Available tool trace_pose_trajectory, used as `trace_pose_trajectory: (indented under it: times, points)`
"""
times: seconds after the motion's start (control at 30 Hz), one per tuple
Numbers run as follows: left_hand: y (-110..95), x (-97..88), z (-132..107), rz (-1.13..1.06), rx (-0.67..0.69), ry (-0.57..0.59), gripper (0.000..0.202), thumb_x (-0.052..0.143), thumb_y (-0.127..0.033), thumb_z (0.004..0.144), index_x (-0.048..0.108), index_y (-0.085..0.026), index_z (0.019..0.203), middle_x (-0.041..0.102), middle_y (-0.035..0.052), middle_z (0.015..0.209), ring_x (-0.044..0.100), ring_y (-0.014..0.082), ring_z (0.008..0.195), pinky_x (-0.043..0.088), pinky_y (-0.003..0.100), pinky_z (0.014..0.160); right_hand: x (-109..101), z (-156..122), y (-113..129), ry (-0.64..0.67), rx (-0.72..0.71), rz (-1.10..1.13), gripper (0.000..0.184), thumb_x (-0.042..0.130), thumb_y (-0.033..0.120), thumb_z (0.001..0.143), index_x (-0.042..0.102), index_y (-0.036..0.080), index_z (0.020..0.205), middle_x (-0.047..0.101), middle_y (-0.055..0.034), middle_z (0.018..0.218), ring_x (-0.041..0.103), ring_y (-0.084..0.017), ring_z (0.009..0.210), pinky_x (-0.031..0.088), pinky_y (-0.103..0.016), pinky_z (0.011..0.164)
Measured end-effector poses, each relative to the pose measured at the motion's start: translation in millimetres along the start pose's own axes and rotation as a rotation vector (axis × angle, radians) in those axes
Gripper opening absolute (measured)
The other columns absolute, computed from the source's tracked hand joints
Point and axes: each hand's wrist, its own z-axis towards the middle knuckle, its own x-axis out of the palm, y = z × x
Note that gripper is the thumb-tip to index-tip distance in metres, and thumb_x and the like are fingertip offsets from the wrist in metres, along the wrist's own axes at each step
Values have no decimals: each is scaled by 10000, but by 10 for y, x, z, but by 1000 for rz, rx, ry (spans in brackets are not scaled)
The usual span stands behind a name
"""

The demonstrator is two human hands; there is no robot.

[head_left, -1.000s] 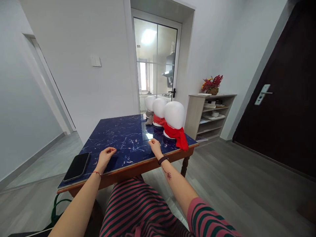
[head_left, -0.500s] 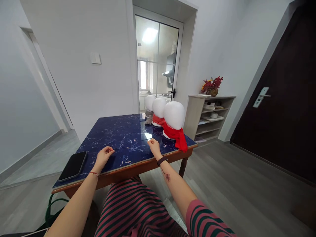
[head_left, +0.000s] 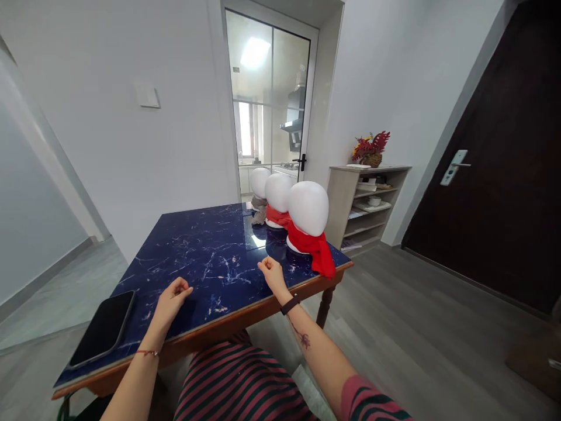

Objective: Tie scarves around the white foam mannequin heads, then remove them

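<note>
a dark phone [head_left: 103,329] lies flat at the near left corner of the worktop [head_left: 210,245]. just right of it the left hand [head_left: 170,298] rests on the blue marble, fingers loosely curled, holding nothing. the right hand [head_left: 272,275] rests near the front edge, fingers in a loose fist, also empty. it looks like a pause, with no grasp begun. taking the nearest white head [head_left: 308,207], in its red scarf [head_left: 322,254] just beyond, would call for opening the fingers first. further right are a shelf unit [head_left: 339,199], grey floor [head_left: 416,327] and a dark door [head_left: 504,193].

Bright daylight, sharp, edges warped
</note>
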Motion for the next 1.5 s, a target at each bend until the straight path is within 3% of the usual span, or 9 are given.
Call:
trace_pose_trajectory:
  times: [0.53, 0.63, 0.77, 0.87, 0.97, 1.13, 1.27, 1.37, 1.5]
  points:
    - [9, -30, -143, 267, -119, 62, 247, 446, -391, 627, 383, -215, 466, 380, -32, 483, 375, 148, 518, 278, 261, 544, -29, -105, 163, 184, 78, -42, 265, 523, 356, 818, 422, 202, 628, 356, 67, 531, 326, -87, 497, 246, -223, 500]
    - [-105, 93, -82, 261, -142, 54, 241, 426, -380, 616, 342, -217, 458, 349, -28, 475, 357, 147, 511, 263, 258, 529, -51, -109, 161, 110, 84, -24, 305, 520, 371, 835, 383, 206, 617, 341, 63, 553, 320, -89, 510, 255, -224, 500]
    - [-438, 487, 104, 279, -91, 132, 310, 445, -404, 656, 279, -214, 477, 319, -31, 466, 349, 140, 501, 232, 253, 511, -161, -246, 127, -24, -50, -105, 288, 512, 305, 848, 373, 212, 614, 310, 64, 551, 317, -86, 486, 260, -226, 486]
    - [-708, 876, 293, 391, 18, 233, 383, 439, -433, 760, 317, -207, 476, 388, -23, 450, 387, 138, 483, 232, 260, 524, -388, -368, 99, -166, -229, -265, 258, 534, 241, 832, 424, 208, 601, 353, 63, 523, 349, -81, 453, 275, -225, 475]
    - [-893, 1228, 473, 546, 148, 304, 379, 370, -391, 867, 403, -211, 535, 500, 10, 505, 459, 149, 496, 220, 273, 538, -776, -323, 101, -449, -340, -381, 210, 560, 242, 824, 493, 199, 630, 458, 45, 535, 409, -85, 459, 322, -221, 488]
    - [-984, 1605, 609, 655, 391, 380, 215, 361, -197, 871, 482, -214, 695, 602, 46, 637, 540, 161, 542, 243, 289, 549, -1617, 265, 50, -895, -174, -322, 264, 537, 399, 840, 483, 189, 691, 442, 44, 574, 404, -93, 507, 343, -227, 521]
    - [-990, 1722, 524, 592, 731, 478, 154, 422, -114, 791, 458, -214, 680, 586, 32, 634, 547, 166, 588, 309, 292, 574, -2166, 856, -214, -840, 36, -156, 368, 507, 527, 809, 442, 196, 660, 389, 64, 532, 346, -87, 481, 291, -225, 471]
    - [-967, 1730, 409, 564, 979, 493, 135, 450, -104, 760, 460, -213, 682, 575, 31, 636, 528, 167, 587, 344, 302, 583, -2348, 1141, -455, -677, 167, -169, 467, 497, 626, 754, 411, 200, 583, 375, 63, 493, 315, -81, 452, 266, -234, 446]
    - [-899, 1674, 315, 519, 995, 439, 152, 423, -80, 758, 475, -212, 706, 564, 26, 631, 523, 162, 584, 383, 300, 585, -2332, 1233, -652, -557, 242, -198, 534, 518, 711, 655, 407, 208, 515, 399, 44, 445, 343, -93, 429, 283, -252, 435]
